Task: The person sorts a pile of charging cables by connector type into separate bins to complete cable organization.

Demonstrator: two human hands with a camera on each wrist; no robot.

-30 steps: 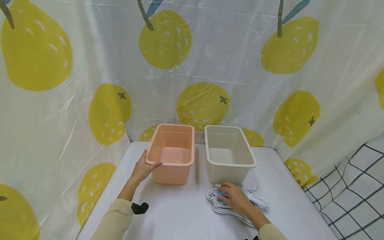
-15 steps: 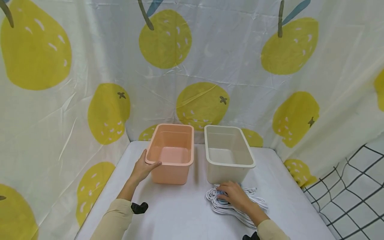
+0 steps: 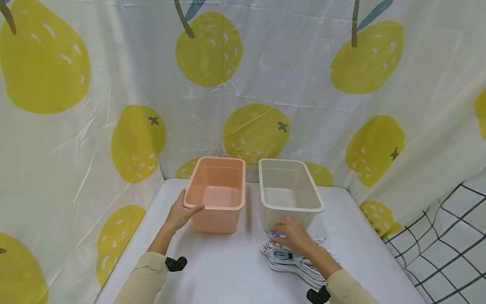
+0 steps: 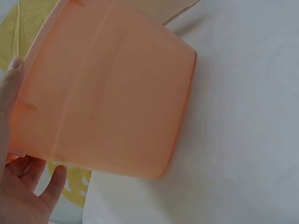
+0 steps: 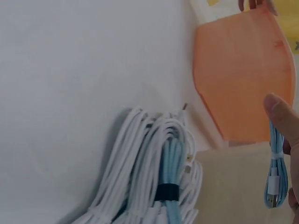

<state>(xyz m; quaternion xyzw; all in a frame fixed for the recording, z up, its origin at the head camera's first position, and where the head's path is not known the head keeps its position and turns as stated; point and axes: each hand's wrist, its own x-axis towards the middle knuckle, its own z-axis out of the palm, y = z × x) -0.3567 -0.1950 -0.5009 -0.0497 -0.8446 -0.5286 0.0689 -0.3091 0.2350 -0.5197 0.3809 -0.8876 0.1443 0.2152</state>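
Note:
My left hand (image 3: 178, 214) grips the near left corner of a peach plastic bin (image 3: 217, 221), thumb over the rim and fingers along its side. In the right wrist view, a small coiled light-blue USB cable (image 5: 276, 161), its metal plug hanging down, is pinched by my right hand (image 5: 288, 126). That hand is in front of the cream bin (image 3: 268, 217), just over a pile of bundled white cables (image 3: 290, 266). Within the pile lies another light-blue cable bundle (image 5: 171, 172) with a black strap. The insides of both bins that show hold nothing.
Both bins stand side by side toward the back of a white-covered table (image 3: 224, 270). A fruit-print curtain (image 3: 296, 55) hangs behind and at the sides. Black wire grid (image 3: 444, 240) stands at the right edge.
My right hand has lifted slightly from the pile toward the cream bin, bringing the light-blue USB cable up and uncovering more of the pile. My left hand stays on the peach bin.

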